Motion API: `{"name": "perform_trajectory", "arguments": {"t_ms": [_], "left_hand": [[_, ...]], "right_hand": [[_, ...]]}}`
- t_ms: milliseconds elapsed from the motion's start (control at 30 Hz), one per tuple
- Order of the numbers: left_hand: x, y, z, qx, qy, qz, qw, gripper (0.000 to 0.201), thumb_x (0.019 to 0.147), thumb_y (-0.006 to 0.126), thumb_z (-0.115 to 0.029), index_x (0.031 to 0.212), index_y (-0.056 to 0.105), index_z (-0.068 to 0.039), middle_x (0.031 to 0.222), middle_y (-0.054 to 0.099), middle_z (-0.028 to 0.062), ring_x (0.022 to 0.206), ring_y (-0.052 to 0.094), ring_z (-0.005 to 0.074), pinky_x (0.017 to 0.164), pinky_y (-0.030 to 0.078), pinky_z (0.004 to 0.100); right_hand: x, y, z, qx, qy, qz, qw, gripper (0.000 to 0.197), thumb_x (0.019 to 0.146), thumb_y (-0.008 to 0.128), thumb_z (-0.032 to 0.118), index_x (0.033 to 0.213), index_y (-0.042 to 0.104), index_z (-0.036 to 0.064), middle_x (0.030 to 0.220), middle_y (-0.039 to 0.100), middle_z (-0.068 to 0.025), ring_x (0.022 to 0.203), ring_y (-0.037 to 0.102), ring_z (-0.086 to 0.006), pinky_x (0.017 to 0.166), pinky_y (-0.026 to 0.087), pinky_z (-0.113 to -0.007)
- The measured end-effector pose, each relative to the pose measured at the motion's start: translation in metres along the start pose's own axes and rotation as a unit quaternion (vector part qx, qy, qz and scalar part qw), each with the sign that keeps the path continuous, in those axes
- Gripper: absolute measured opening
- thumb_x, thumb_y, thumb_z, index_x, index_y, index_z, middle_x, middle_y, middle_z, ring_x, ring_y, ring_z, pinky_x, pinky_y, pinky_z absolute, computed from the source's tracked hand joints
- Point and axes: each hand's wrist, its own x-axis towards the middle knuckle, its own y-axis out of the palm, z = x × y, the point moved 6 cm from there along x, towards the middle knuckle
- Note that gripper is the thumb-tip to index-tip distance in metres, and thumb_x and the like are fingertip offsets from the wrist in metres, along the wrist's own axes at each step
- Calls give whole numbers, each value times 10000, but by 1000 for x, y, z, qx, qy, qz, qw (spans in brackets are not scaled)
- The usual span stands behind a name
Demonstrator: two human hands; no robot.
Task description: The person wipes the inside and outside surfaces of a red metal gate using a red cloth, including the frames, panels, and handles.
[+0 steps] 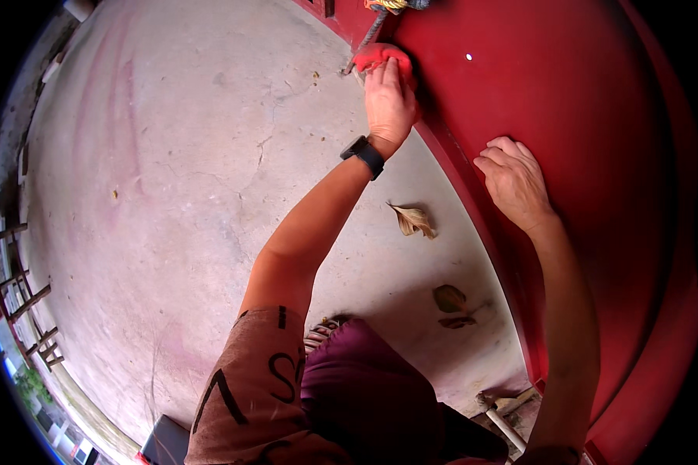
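My left hand (390,107) is closed over a bunched red cloth (381,54), pressing it at the far edge of a large red metal panel (558,101). A black watch (363,157) is strapped round the left wrist. My right hand (513,178) rests on the panel close to its left edge, fingers slightly bent against the surface and nothing seen in them. Just beyond the cloth, a thin rod (375,29) runs up towards a yellow and dark bundle (395,5) at the top of the view.
Pale concrete floor (186,194) spreads to the left of the panel. A dry curled leaf (412,220) and a darker leaf (450,299) lie on it. Wooden frames (25,298) stand at the far left. A light pole (506,428) is low at right, near my knee.
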Motion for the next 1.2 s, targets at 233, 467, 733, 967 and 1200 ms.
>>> {"name": "perform_trajectory", "arguments": {"t_ms": [233, 467, 733, 967, 1200], "left_hand": [[13, 36, -11, 176, 46, 229, 956, 234, 741, 595, -94, 949, 618, 10, 989, 622, 182, 998, 588, 330, 819, 513, 391], [-40, 38, -54, 139, 141, 424, 884, 153, 728, 584, -94, 853, 656, -43, 967, 650, 139, 916, 633, 296, 740, 541, 383], [-5, 21, 24, 233, 242, 207, 919, 240, 780, 586, -126, 1009, 594, -57, 1047, 627, 93, 996, 604, 293, 782, 527, 406], [22, 22, 17, 181, 247, 247, 919, 275, 817, 555, -139, 1071, 519, -40, 992, 638, 144, 936, 605, 364, 744, 517, 426], [37, 35, 13, 234, 129, 390, 881, 261, 860, 503, -129, 1089, 476, -7, 920, 652, 175, 813, 636, 361, 682, 517, 435]], "right_hand": [[-1, 0, -2, 1, 6, -18, 1000, 77, 732, 585, 36, 770, 651, 25, 783, 605, -55, 879, 563, -206, 785, 455, -330], [-4, 1, -4, 9, 17, -6, 1000, 110, 734, 582, 42, 808, 659, 16, 806, 608, -54, 871, 547, -213, 769, 442, -344], [4, 3, -1, 6, 5, 23, 1000, 77, 739, 572, 46, 767, 640, 24, 784, 593, -56, 880, 545, -213, 772, 437, -345], [-1, 7, 0, -38, 0, -29, 999, 51, 732, 574, 58, 728, 618, 33, 778, 593, -62, 914, 552, -226, 788, 437, -340], [-4, 7, 0, -35, 3, -18, 999, 60, 729, 559, 59, 680, 585, 36, 743, 567, -67, 890, 545, -224, 780, 435, -337]]}}
